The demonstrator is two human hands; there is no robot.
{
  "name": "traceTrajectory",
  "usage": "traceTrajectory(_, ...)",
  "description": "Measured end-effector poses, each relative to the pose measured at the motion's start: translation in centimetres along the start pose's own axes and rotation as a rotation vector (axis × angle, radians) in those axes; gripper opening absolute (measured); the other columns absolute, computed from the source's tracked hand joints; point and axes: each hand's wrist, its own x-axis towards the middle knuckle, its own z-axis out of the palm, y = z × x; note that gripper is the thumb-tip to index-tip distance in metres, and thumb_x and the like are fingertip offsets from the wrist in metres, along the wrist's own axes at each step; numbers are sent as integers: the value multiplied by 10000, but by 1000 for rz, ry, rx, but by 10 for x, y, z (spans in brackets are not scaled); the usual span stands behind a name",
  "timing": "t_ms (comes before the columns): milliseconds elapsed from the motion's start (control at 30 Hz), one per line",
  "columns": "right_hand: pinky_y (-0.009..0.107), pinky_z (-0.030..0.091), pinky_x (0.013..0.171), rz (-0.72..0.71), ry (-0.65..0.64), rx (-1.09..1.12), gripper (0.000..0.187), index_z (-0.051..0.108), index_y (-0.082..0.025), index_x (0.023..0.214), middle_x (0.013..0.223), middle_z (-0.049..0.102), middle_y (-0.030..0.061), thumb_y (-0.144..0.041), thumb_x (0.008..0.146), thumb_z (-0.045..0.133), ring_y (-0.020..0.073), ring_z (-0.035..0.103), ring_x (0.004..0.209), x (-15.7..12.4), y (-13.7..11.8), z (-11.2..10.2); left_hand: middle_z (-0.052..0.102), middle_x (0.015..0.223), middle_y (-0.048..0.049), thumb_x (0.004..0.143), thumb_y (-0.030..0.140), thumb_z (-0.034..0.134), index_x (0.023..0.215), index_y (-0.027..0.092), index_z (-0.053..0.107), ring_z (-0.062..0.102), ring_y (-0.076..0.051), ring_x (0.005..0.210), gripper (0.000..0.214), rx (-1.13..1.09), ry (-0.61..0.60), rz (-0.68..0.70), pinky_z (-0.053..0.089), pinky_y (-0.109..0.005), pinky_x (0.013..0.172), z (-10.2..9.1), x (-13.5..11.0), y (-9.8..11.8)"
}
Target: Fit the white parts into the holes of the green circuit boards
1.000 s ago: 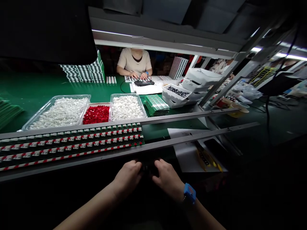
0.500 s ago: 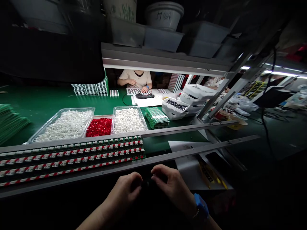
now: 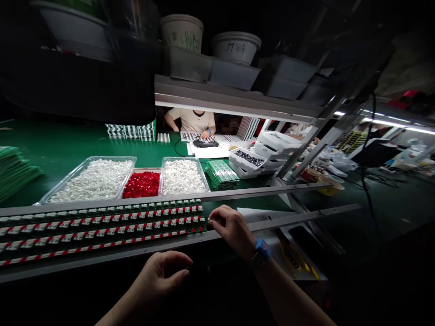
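Observation:
My right hand [image 3: 233,228], with a blue watch [image 3: 261,251] at its wrist, is at the right end of the rows of green circuit boards [image 3: 136,226] fitted with white and red connectors. Its thumb and fingers are pinched together; whatever lies between them is too small to make out. Below the front rail, my left hand [image 3: 163,271] hangs with thumb and forefinger apart and nothing visible between them. Behind the boards stand a box of red parts [image 3: 141,183] and two clear trays of white parts, one on the left [image 3: 91,181] and one on the right [image 3: 183,176].
Two metal rails [image 3: 272,225] run along the boards. Stacks of green boards lie at the left [image 3: 16,174] and the middle [image 3: 220,175]. White bins [image 3: 246,163] hold dark parts. Across the table sits another person [image 3: 195,122]. A shelf with tubs [image 3: 236,47] hangs overhead.
My right hand has moved up and forward from below the rail to the end of the boards. My left hand has drawn slightly down and left, its thumb and forefinger now apart.

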Motion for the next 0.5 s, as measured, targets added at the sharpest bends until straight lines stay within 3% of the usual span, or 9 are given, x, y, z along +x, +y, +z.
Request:
traceTrajectory(133, 220, 407, 614, -31, -1, -13, 35, 617, -166, 756, 761, 580, 11, -152, 770, 587, 117, 532, 665, 12, -2, 4, 711, 724, -49, 637, 465, 768, 865, 146, 727, 621, -153, 622, 394, -127, 34, -30, 488, -246, 619, -1, -2, -1)
traceTrajectory(333, 190, 356, 511, 50, -41, 205, 73, 590, -171, 845, 586, 477, -52, -195, 797, 541, 82, 424, 524, 11, -3, 9, 721, 726, -60, 615, 458, 797, 926, 134, 725, 642, -156, 621, 455, -275, 74, -123, 490, -249, 610, -1, -6, 5)
traceTrajectory(500, 199, 416, 566, 98, -80, 279, 125, 628, -158, 875, 661, 576, -15, -231, 787, 576, 102, 513, 595, 17, 2, 7, 722, 715, -48, 610, 436, 810, 964, 140, 700, 646, -155, 636, 474, -331, 87, -144, 493, -246, 622, 2, -6, 10)
